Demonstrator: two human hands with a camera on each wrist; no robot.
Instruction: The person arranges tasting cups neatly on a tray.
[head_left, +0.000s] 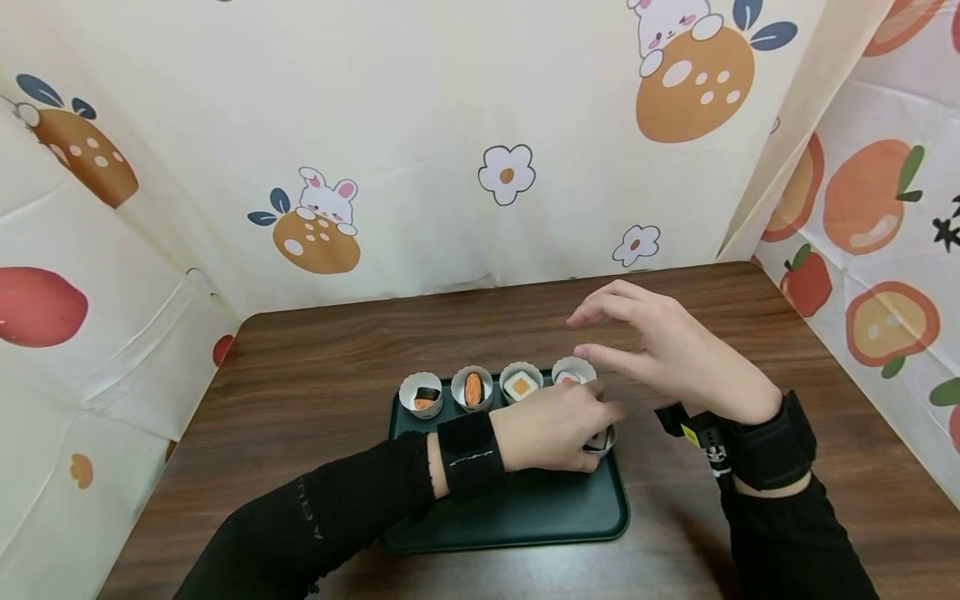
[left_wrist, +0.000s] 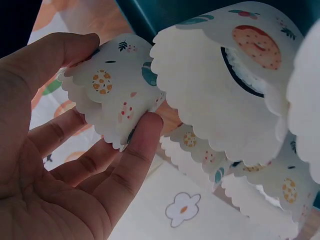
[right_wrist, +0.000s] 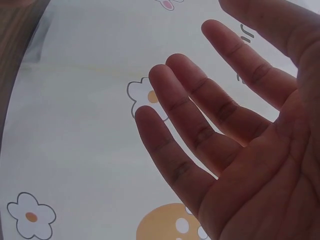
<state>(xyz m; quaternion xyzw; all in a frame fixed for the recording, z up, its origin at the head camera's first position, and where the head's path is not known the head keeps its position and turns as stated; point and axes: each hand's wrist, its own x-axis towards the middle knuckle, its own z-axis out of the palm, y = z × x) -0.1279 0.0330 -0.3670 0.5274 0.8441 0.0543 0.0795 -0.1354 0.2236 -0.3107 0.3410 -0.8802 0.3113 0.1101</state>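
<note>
My left hand [head_left: 558, 427] reaches across the dark green tray [head_left: 525, 521] to its right side. Between thumb and fingers it pinches a small paper cup [left_wrist: 112, 82] with a scalloped rim and a printed fruit pattern. In the head view that cup [head_left: 602, 442] is mostly hidden under the hand. Right beside it in the left wrist view is a larger-looking paper cup [left_wrist: 215, 85] with something black and white inside. My right hand [head_left: 652, 346] is raised over the table beyond the tray's right end, fingers spread and holding nothing; its palm [right_wrist: 265, 175] shows bare in the right wrist view.
Along the tray's far edge stand several paper cups with sushi pieces: one cup [head_left: 408, 388] at the left, then a cup [head_left: 472, 403] with an orange-topped piece, a cup [head_left: 510, 371] with a white and yellow piece. A brown wooden table [head_left: 315, 375] lies beneath, with printed curtains behind.
</note>
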